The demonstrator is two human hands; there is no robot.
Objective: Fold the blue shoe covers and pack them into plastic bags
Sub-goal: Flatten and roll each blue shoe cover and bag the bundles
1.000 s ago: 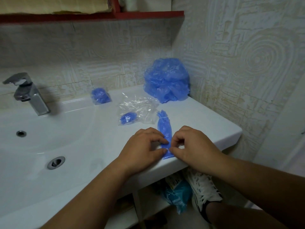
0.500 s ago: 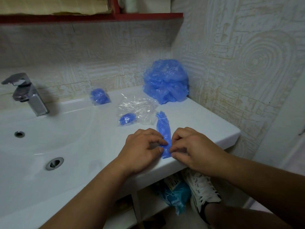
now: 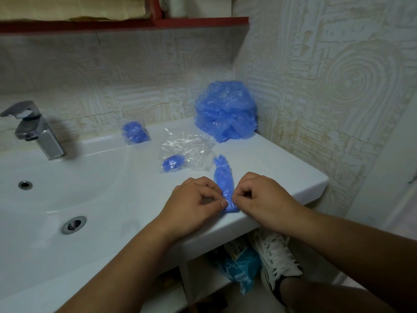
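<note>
The narrow, flattened blue plastic shoe cover (image 3: 223, 179) lies at the white ceramic counter's (image 3: 282, 172) front edge, its long axis pointing toward the back wall. The left hand (image 3: 194, 199) and right hand (image 3: 264, 197) pinch its near end from opposite sides, equally close.

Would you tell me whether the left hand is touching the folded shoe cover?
Touching: the head view shows the left hand pinching the folded shoe cover.
</note>
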